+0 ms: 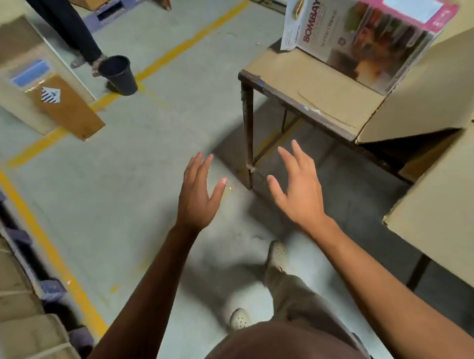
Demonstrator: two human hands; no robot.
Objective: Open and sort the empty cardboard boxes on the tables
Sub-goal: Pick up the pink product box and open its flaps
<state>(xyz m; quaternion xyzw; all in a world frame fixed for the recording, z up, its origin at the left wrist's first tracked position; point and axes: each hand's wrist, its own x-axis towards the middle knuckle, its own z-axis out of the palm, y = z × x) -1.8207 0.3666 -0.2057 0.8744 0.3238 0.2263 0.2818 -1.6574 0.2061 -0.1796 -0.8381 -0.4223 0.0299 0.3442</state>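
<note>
Printed cardboard box [360, 33], marked "BOMBAY", sat ahead of both hands and off to the right, on a desk [298, 107] topped with flat cardboard. It sat tilted, apparently propped against a large plain brown carton [424, 84] further right. Its long axis ran roughly crosswise, left to right, with a loose end flap facing left. The left hand [198, 192] and right hand [297, 186] were both empty, fingers spread and relaxed, palms turned toward each other, held out over the bare floor and well short of the desk. The right hand was the nearer one to the box, just this side of the desk's corner leg. Reaching the box would likely mean stepping forward and to the right.
</note>
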